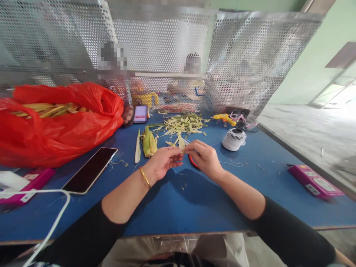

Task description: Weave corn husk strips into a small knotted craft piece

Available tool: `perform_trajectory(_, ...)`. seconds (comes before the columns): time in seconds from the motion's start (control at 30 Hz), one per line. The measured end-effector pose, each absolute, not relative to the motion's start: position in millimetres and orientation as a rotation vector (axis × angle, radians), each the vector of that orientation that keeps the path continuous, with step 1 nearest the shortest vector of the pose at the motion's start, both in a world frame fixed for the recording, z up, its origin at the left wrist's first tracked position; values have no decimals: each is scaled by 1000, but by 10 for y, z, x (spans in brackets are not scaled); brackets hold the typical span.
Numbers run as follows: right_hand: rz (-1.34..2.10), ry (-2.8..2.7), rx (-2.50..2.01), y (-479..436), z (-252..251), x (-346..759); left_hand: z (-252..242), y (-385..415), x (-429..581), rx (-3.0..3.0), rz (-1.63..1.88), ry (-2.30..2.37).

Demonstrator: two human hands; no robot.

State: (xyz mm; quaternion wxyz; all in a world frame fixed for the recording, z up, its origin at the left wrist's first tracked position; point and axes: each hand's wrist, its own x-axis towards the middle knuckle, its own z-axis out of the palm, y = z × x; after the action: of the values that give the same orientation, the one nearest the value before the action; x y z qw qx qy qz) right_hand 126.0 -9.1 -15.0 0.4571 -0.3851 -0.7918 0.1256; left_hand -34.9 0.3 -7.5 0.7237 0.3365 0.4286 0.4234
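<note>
Over the middle of the blue table (pixel 172 218), my left hand (pixel 167 161) pinches a pale piece of corn husk (pixel 181 142) between thumb and fingers. My right hand (pixel 204 157) meets it from the other side, its fingertips closed on the husk's lower end. Fingers partly hide that end. Under my right hand lie scissors with a red handle (pixel 194 162), mostly covered. A green-yellow bundle of corn husk (pixel 149 142) rests left of my hands, beside a flat single husk strip (pixel 138 146). Behind them spreads a heap of husk trimmings (pixel 185 124).
A red plastic bag (pixel 94 129) of husks fills the left, near a phone (pixel 90 170). White thread (pixel 234 140) and a yellow glue gun (pixel 224 118) are at right. Magenta power strips (pixel 314 180) lie at both sides. A perforated metal screen (pixel 164 40) stands behind, with people beyond.
</note>
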Motion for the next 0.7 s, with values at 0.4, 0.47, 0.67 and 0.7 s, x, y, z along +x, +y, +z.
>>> perform_trajectory(0.4, 489, -1740, -1168, -70, -174, 1219, -139, -27, -205, 1160, 1185, 1070)
perform_trajectory(0.47, 519, -1688, -1172, -71, -181, 1209, -149, -27, -202, 1175, 1199, 1074)
perform_trajectory(0.67, 570, -1578, -1160, -78, -200, 1192, -172, -35, -205, 1167, 1207, 1058)
perform_trajectory(0.7, 567, -1575, -1161, -79, -202, 1193, -176, -38, -204, 1159, 1208, 1052)
